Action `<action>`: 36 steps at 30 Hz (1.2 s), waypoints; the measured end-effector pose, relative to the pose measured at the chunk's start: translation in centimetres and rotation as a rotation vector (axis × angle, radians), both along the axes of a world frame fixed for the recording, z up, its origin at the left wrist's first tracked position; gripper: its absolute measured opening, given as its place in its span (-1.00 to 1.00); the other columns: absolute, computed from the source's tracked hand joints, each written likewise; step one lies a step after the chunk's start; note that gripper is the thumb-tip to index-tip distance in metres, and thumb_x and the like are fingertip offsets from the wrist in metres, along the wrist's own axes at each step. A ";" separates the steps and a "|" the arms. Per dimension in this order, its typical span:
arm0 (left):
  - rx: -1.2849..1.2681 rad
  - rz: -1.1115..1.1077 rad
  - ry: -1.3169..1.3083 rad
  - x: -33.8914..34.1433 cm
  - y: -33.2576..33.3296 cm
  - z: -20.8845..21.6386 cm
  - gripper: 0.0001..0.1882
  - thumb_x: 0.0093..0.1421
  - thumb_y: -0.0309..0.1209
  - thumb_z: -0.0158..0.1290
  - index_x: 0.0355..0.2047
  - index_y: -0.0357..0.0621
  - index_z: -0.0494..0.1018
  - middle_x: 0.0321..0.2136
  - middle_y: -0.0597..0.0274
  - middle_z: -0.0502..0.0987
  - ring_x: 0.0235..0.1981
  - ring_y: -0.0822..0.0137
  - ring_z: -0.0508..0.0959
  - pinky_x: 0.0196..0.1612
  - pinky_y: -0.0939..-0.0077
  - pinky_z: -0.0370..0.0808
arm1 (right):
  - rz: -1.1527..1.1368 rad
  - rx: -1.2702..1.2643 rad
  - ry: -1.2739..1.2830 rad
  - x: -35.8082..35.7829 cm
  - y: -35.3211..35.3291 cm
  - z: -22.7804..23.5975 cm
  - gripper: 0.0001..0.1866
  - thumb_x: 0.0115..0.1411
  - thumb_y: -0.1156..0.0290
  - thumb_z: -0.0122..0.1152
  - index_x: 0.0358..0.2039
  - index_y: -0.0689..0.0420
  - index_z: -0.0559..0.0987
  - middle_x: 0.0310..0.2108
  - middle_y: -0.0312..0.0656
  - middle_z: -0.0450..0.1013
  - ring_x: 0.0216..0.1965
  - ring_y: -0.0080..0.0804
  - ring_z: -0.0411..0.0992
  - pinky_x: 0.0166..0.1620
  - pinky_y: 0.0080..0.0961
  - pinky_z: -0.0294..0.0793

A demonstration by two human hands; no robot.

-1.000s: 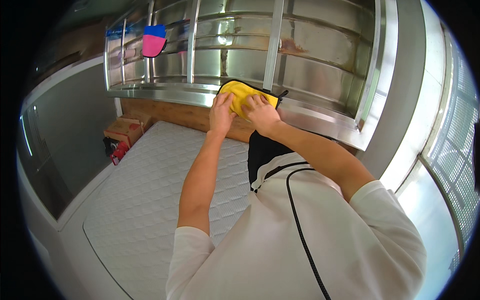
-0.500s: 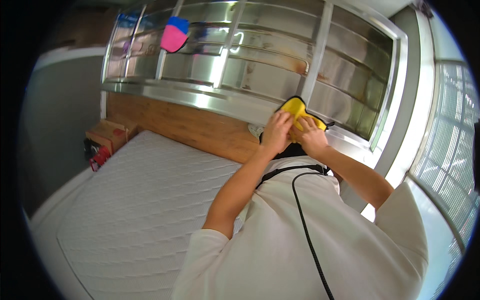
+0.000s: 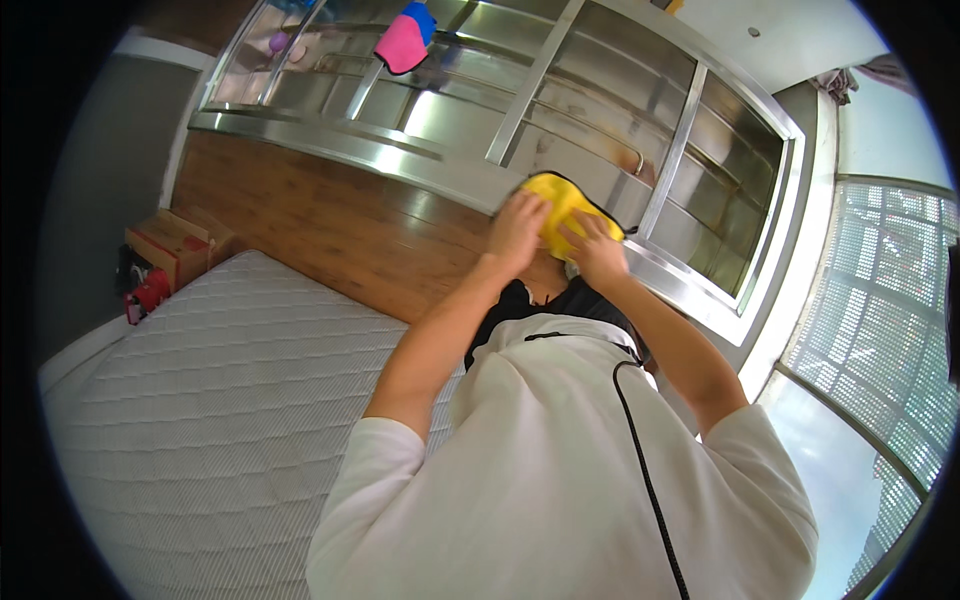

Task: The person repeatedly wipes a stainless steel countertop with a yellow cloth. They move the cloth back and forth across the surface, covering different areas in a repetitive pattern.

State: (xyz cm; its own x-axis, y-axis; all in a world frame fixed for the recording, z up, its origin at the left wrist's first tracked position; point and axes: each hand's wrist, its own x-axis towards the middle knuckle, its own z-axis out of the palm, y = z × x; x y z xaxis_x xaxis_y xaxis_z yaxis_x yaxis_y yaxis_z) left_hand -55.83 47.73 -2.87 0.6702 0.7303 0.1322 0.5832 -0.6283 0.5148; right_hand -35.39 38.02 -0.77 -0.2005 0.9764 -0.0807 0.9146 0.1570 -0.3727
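A yellow cloth (image 3: 560,205) with a black edge is stretched between my hands in front of a metal-framed cabinet (image 3: 470,185). My left hand (image 3: 517,228) grips its left side, fingers bent over the fabric. At its lower right, my right hand (image 3: 598,250) pinches it, fingers curled and a little blurred. My thumbs are mostly hidden. Farther up and to the left, a pink and blue cloth (image 3: 404,42) hangs over the cabinet's frame, apart from both hands.
A pale quilted mattress (image 3: 230,410) lies at my left on a wooden floor (image 3: 300,220). Beyond it stand a cardboard box (image 3: 170,248) and a red object (image 3: 150,290). Windows with a perforated screen (image 3: 870,290) run along the right. A black cord (image 3: 640,450) trails down my white shirt.
My view has shifted, showing more floor and window. The yellow cloth is spread wider and flatter between my hands, which both still hold it. The pink and blue cloth still hangs there.
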 end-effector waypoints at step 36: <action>0.005 -0.069 0.110 -13.2 13.0 2.0 -0.39 0.02 -0.51 0.39 0.14 -0.27 0.56 0.20 0.01 0.50 0.36 -0.06 0.43 0.40 0.12 0.43 | -0.006 -0.092 0.226 -12.1 12.1 1.0 -0.29 0.04 0.58 0.41 0.29 0.00 0.63 0.51 0.03 0.26 0.47 0.08 0.23 0.49 -0.07 0.30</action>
State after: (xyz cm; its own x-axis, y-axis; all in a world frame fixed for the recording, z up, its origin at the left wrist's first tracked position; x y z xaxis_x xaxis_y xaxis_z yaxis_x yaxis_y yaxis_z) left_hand -68.99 60.70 -0.86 0.7295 0.6814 0.0589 0.5911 -0.6714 0.4470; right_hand -47.45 50.12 0.25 -0.2183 0.9681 -0.1230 0.8068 0.1082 -0.5808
